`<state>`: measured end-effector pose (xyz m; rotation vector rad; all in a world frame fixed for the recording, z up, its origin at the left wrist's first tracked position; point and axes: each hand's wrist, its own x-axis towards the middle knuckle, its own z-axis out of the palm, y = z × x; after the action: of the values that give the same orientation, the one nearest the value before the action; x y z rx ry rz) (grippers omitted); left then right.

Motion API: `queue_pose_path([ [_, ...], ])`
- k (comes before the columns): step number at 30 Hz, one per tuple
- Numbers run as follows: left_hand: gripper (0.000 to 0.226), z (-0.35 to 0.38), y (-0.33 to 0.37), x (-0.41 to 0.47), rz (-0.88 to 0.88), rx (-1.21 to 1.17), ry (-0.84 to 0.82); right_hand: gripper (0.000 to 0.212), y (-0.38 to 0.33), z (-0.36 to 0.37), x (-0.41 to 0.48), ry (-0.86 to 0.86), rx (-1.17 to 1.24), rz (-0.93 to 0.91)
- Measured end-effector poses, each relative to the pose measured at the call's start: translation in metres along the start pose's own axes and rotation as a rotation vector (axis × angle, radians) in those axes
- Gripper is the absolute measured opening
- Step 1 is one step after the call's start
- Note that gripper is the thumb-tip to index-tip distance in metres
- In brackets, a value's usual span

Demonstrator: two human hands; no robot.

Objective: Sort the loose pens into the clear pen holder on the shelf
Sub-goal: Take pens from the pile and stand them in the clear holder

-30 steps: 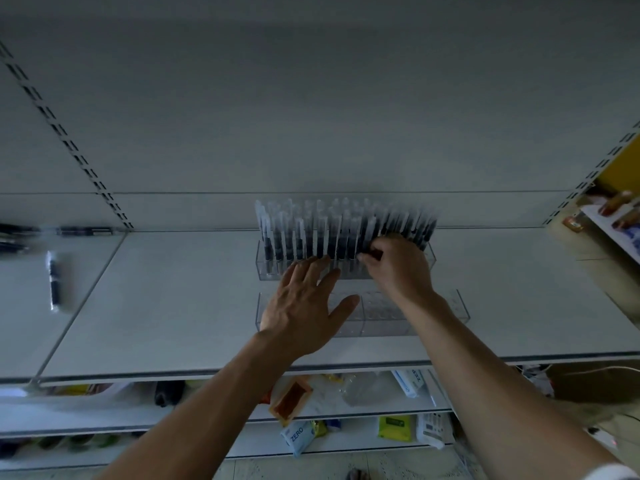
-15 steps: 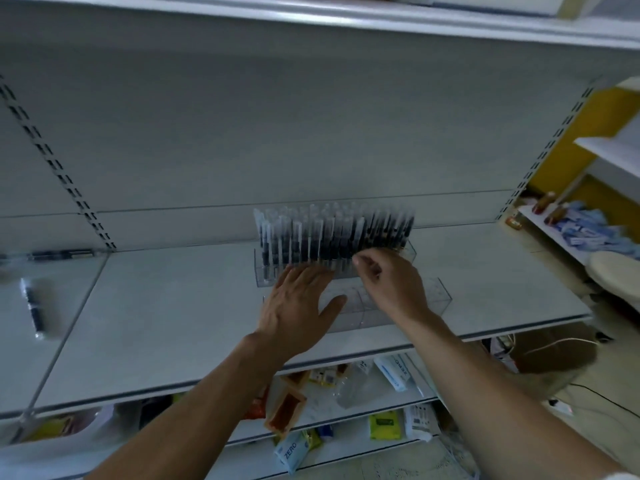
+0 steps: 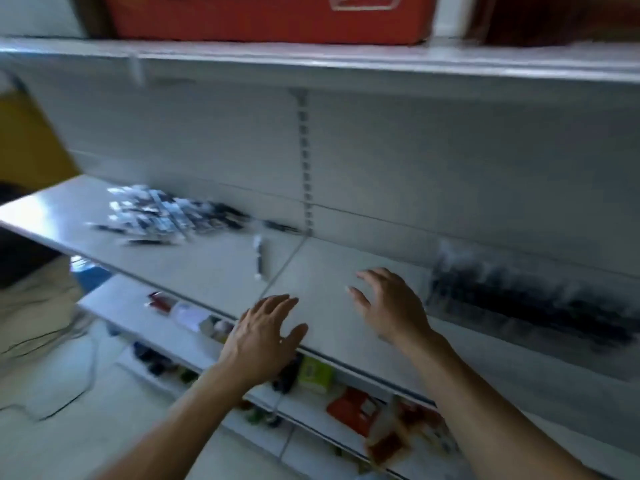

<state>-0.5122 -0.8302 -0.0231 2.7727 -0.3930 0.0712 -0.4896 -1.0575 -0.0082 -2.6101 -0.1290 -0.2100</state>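
Note:
The view is blurred by motion. A heap of loose pens (image 3: 169,213) lies on the white shelf (image 3: 214,261) at the left, with a single pen (image 3: 259,254) lying apart nearer the middle. The clear pen holder (image 3: 526,299), full of dark pens, stands at the right as a smeared shape. My left hand (image 3: 266,336) hovers over the shelf's front edge, fingers spread and holding nothing. My right hand (image 3: 388,303) is over the shelf between the single pen and the holder, fingers spread and also holding nothing.
A red box (image 3: 270,15) sits on the shelf above. A slotted upright (image 3: 304,161) runs down the back panel. Lower shelves (image 3: 311,386) hold small packaged goods. Cables (image 3: 52,341) trail on the floor at the left.
The view has swung sharply left, so the holder now sits at the right. Both hands have come off the holder and spread open over the bare shelf.

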Motion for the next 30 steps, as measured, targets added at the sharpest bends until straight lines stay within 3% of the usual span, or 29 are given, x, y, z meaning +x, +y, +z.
queue_pose_path([
  [2, 0.088, -0.005, -0.027, -0.011, -0.109, -0.001, -0.037, 0.049, -0.024, 0.024, 0.005, -0.093, 0.054, -0.01],
  [6, 0.067, -0.017, -0.079, -0.016, -0.23, -0.007, -0.063, 0.054, -0.062, 0.063, 0.019, -0.205, 0.092, -0.023],
  [11, 0.063, -0.026, -0.151, 0.02, -0.27, -0.023, -0.053, 0.056, -0.103, 0.101, 0.064, -0.205, 0.09, 0.008],
  [16, 0.055, -0.041, -0.233, 0.078, -0.207, -0.017, 0.031, 0.061, -0.145, 0.151, 0.11, -0.147, 0.028, 0.142],
  [21, 0.056, -0.06, -0.315, 0.124, -0.155, 0.051, 0.005, 0.054, -0.177, 0.201, 0.136, 0.001, -0.18, 0.289],
  [30, 0.051, -0.077, -0.388, 0.165, -0.13, 0.031, 0.067, 0.018, -0.212, 0.228, 0.143, 0.295, -0.118, 0.262],
])
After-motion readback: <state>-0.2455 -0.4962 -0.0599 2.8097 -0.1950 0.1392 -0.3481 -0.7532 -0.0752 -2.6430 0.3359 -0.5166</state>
